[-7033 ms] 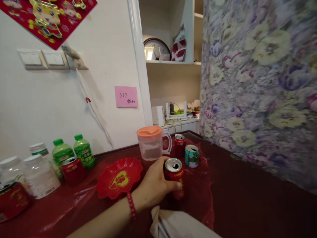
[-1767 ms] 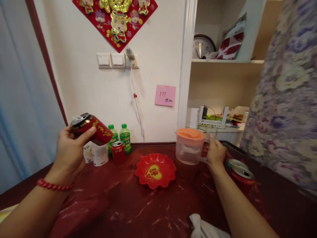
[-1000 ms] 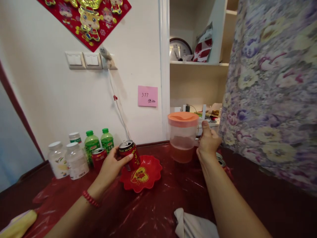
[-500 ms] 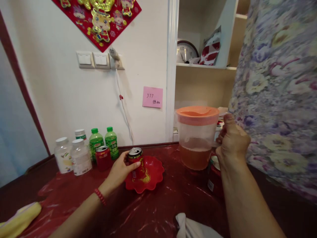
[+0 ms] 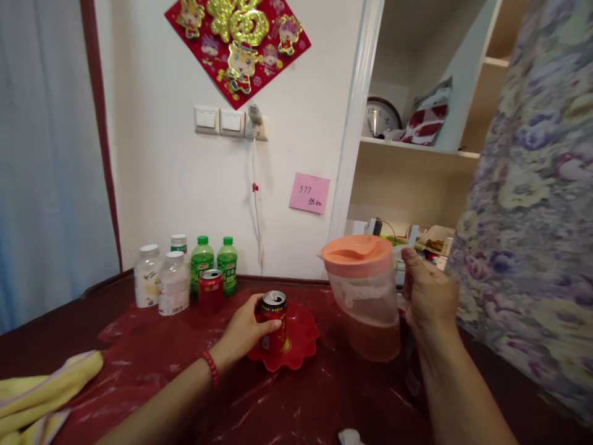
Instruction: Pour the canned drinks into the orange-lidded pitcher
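Note:
My left hand (image 5: 248,330) is wrapped round an opened red drink can (image 5: 276,337), black-banded near its top. The can stands upright on a red scalloped plate (image 5: 303,337). My right hand (image 5: 428,293) grips the handle of a clear plastic pitcher (image 5: 365,303) with an orange lid, its spout turned toward the can. Brownish liquid fills the pitcher's lower part, and the pitcher tilts slightly to the left. The spout and the can are apart. Behind my right wrist, another dark red can (image 5: 412,371) is mostly hidden.
At the back left stand white-capped jars (image 5: 173,287), two green bottles (image 5: 202,262) and another red can (image 5: 210,290). A yellow cloth (image 5: 50,386) lies front left; a bit of white cloth (image 5: 351,437) shows at the front edge. Shelves (image 5: 412,145) and a floral curtain (image 5: 532,247) are on the right.
The pitcher has been tipped toward the left and brought nearer the held can. My view has turned left, so the scene sits farther right. My left hand keeps its hold on the can.

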A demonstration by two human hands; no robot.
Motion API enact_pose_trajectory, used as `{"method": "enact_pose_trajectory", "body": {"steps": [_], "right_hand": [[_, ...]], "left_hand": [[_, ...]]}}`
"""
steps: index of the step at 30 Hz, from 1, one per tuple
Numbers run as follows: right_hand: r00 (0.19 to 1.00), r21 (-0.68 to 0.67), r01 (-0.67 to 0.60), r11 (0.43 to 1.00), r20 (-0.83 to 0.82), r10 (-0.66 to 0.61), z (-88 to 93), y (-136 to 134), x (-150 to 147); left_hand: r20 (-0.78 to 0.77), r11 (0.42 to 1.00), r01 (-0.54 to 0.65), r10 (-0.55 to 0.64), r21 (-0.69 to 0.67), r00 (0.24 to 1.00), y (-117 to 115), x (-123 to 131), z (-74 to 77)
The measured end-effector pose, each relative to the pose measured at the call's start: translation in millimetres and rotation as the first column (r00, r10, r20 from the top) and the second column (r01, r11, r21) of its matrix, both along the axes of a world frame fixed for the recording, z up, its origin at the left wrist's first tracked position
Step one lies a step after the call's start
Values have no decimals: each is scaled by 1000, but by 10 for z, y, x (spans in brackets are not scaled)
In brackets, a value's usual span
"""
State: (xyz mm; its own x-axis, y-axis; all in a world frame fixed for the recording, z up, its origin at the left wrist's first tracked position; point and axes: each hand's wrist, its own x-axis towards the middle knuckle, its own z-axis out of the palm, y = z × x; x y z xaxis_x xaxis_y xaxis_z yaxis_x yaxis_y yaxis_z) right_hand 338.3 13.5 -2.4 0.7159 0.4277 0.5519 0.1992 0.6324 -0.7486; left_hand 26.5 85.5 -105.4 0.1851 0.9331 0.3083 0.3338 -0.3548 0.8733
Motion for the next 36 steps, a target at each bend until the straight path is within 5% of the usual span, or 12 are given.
{"method": "enact_pose_trajectory", "body": {"steps": [11,19,36], "right_hand": [[964,-265,63,962,267,10,-201,134,-34],[892,-372,204,906,452,-15,-143,84,-158],[839,-470,284,836,544,21,-119,37,-216]], "left_hand": [[-12,999,1,-1,36,1000,-50,-5,-41],[-59,1000,-23,24,20,998,-80,18,-58],[-93,999,-33,34,7,995,-128,56,-73]]}}
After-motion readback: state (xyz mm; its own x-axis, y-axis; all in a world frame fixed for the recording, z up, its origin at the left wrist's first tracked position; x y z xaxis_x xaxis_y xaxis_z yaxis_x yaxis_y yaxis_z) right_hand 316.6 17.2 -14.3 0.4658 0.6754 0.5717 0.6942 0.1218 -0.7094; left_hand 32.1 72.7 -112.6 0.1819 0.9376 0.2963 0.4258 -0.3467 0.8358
